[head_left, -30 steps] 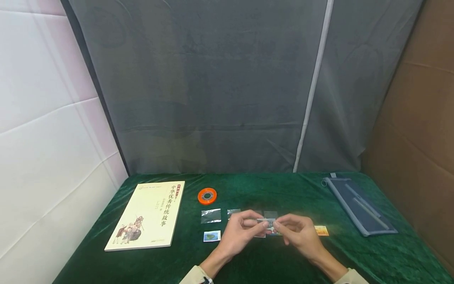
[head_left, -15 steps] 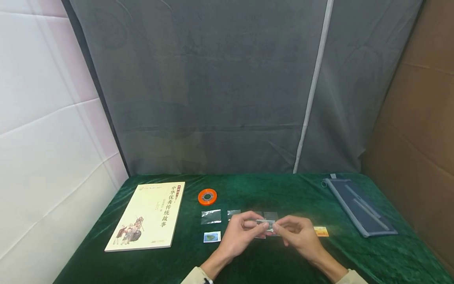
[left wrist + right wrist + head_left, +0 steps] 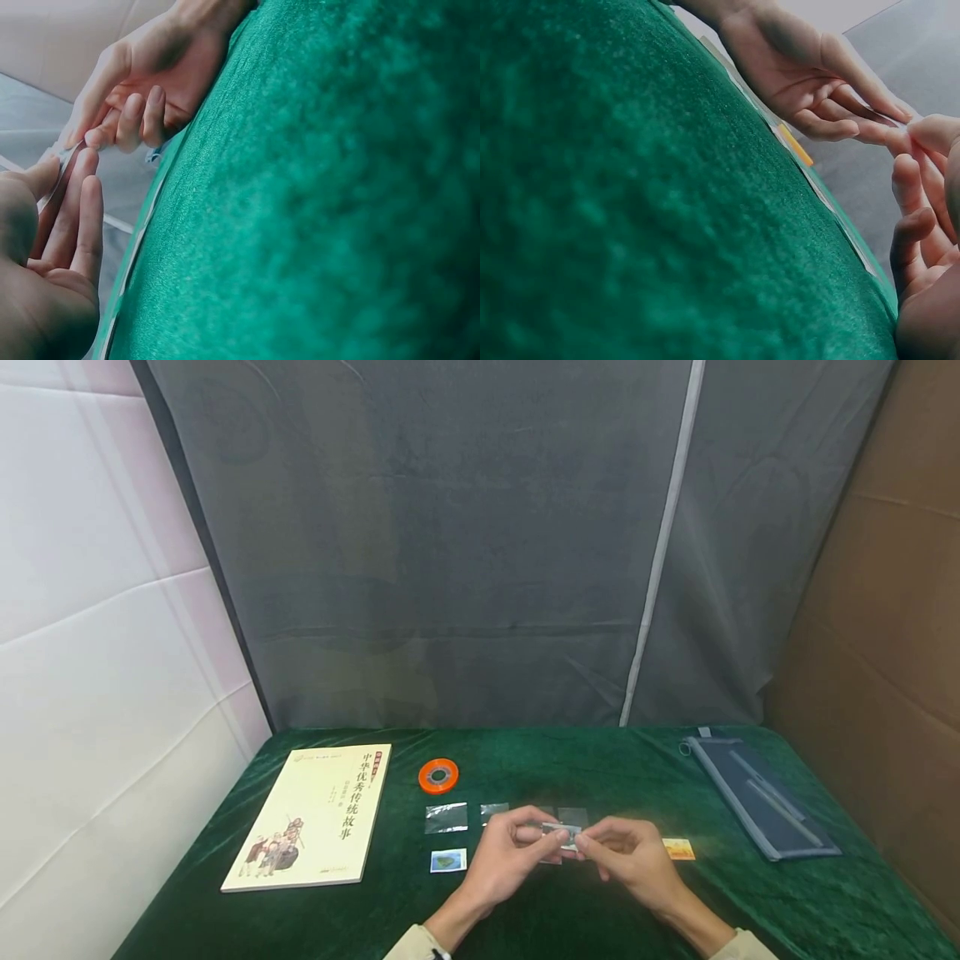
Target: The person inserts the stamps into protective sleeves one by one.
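Between both hands is a small greyish picture piece that looks like a stamp (image 3: 557,830), held just above the green cloth in the head view. My left hand (image 3: 510,853) pinches its left end between thumb and fingers. The right hand (image 3: 632,857) pinches the right end with thumb and forefinger. In the left wrist view the stamp (image 3: 63,174) shows as a thin edge between the fingertips. Whether a clear sleeve is around it cannot be told. Beneath the hands, another small piece (image 3: 553,861) lies mostly hidden.
Clear plastic sleeves (image 3: 446,817) lie in a row beyond the hands. A blue-green stamp (image 3: 448,860) is at left, a yellow stamp (image 3: 678,849) at right. Farther out are a cream book (image 3: 315,810), an orange tape roll (image 3: 438,776) and a blue mesh pouch (image 3: 761,797).
Both hands stay in nearly the same spot, holding the stamp throughout. Only a slight shift of the right fingers and the stamp shows.
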A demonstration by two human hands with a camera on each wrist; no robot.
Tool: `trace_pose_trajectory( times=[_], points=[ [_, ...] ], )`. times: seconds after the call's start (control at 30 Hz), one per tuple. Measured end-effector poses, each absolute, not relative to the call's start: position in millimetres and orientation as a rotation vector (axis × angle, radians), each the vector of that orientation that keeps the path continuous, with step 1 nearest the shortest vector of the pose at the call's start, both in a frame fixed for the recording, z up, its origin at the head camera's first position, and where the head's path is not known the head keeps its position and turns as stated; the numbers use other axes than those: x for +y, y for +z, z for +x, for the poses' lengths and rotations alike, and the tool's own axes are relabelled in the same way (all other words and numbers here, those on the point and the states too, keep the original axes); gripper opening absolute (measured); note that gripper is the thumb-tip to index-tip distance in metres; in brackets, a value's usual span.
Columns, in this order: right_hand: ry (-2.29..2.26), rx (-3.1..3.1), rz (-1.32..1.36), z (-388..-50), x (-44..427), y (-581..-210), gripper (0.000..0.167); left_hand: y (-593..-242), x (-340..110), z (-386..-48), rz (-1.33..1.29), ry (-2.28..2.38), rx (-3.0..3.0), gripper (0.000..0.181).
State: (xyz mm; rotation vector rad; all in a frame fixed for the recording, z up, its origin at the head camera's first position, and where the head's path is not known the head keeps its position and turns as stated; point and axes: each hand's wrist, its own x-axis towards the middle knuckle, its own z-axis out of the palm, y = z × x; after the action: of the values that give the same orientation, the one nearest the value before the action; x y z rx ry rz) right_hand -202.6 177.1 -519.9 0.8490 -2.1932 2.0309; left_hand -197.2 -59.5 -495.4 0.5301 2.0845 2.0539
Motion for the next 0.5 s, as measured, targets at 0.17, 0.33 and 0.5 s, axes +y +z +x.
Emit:
trace_pose_trajectory(
  times=[0.17, 0.33, 0.5],
  points=[
    [2.036, -2.19, 0.856, -202.8, 177.4, -519.6, 0.011, -494.7, -59.1, -197.5, 0.547, 2.048, 2.097, 0.018],
    [2.034, -2.192, 0.858, -203.0, 177.4, -519.0, 0.01, -494.2, -59.0, -198.3, 0.561, 2.044, 2.098, 0.019],
    [2.033, -2.201, 0.86, -202.6, 176.8, -519.2, 0.01, -494.4, -59.4, -197.7, 0.562, 2.041, 2.112, 0.019]
  ],
)
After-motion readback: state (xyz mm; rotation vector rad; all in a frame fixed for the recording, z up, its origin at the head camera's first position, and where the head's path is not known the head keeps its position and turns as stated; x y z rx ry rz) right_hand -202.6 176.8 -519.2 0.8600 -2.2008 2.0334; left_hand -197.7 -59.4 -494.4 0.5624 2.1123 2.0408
